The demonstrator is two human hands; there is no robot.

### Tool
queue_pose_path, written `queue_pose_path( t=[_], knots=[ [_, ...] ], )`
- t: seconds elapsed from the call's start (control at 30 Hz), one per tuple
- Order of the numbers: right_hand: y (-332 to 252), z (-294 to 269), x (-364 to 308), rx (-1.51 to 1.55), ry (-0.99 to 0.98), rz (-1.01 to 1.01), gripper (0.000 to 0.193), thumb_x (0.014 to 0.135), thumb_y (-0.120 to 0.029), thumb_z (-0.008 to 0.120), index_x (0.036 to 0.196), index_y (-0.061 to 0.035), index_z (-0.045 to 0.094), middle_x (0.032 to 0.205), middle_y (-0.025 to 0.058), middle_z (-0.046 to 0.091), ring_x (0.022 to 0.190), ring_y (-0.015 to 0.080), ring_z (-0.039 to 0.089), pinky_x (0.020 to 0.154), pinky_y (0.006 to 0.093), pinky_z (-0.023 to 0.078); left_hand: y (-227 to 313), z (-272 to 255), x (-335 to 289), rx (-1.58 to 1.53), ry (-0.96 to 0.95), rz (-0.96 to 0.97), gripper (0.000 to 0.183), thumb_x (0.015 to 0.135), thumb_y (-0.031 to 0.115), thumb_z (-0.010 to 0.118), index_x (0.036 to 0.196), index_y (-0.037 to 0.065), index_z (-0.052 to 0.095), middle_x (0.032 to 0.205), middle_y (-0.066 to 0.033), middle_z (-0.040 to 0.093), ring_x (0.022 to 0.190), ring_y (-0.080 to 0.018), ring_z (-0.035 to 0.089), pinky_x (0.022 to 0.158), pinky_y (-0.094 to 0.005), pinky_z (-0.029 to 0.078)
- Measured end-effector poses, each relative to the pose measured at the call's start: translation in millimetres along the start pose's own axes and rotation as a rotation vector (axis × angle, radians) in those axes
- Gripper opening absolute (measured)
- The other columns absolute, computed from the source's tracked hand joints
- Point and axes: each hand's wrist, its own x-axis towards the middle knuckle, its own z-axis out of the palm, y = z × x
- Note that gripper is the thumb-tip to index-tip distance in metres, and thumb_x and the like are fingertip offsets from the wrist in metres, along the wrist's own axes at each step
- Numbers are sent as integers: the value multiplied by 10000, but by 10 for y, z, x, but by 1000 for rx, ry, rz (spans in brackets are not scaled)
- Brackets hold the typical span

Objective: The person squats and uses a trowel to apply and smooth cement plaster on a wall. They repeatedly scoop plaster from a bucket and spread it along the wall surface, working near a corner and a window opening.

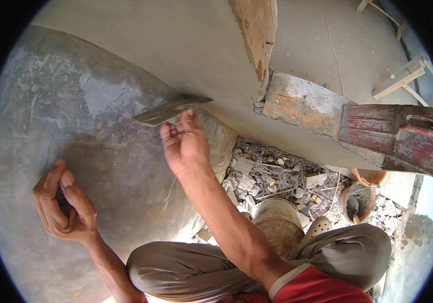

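Slab [125, 166]: grey, streaked, meeting the wall [176, 45] | Left hand [53, 208]: over slab, fingers loosely curled, thumb near fingertips, nothing visible held; contact with slab unclear | Right hand [190, 144]: pinching trowel, thumb on near edge | Trowel [172, 109]: flat, dark grey, tilted, by the slab–wall seam
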Motion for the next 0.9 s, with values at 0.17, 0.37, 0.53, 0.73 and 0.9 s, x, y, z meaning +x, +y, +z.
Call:
queue_pose_path(
  t=[0.17,0.37,0.53,0.73,0.9],
  knots=[
    [282,589,-503,10,-166,67,448,1041,-255,688,1436,-117,528,1054,-8,616,1014,130,576,900,329,563,5,-7,-35,-1,-20,-49,57,980,75,703,985,63,758,973,-21,787,784,-174,693,574,-293,452],
    [331,751,-713,112,-593,212,549,1095,-220,608,1610,-187,420,1332,-16,618,1149,116,579,941,311,542,-6,-40,-54,9,-17,-37,54,963,43,707,1003,39,742,974,-53,781,793,-215,692,632,-357,502],
    [23,2,-565,-13,-249,91,475,1087,-95,548,1553,-109,459,1300,47,654,1113,141,648,963,330,587,4,-11,-24,-20,-8,-26,57,980,59,705,965,51,759,952,-37,780,792,-180,689,632,-287,497],
    [-180,-618,37,18,-29,-14,288,1146,-152,428,1396,-59,535,1311,66,658,1179,175,650,1081,389,552,41,-20,-16,-27,-17,-71,61,977,60,704,968,53,764,950,-19,785,795,-176,694,631,-288,500],
    [-185,-673,235,69,-49,-20,253,1147,-173,456,1352,-60,553,1281,67,666,1177,183,646,1084,399,542,39,-10,-3,-21,-12,-47,62,973,51,699,960,49,760,949,-14,788,799,-177,696,628,-286,497]
  ],
)
